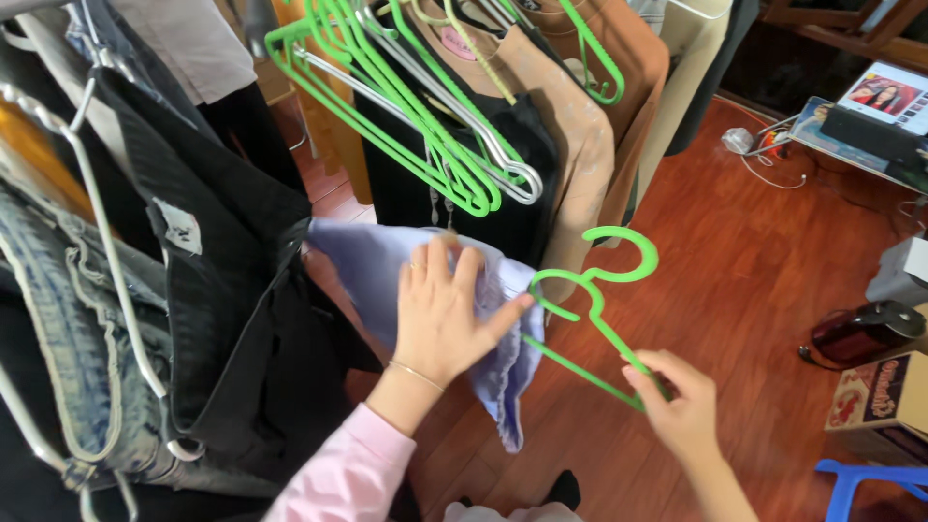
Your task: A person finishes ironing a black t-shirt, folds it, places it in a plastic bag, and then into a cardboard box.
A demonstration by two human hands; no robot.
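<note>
You get even, soft daylight; the wooden floor [773, 251] gleams right of your grip, edges bend slightly, and your right hand [681, 401] seems faintly blurred.

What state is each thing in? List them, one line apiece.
left hand: open, flat on the lavender garment
right hand: closed on the green hanger
green hanger: off the rail, one arm inside the garment
lavender garment: partly hung, drooping
spare hangers: bare, on the rail
black top: hanging
laptop: open, screen lit
</note>
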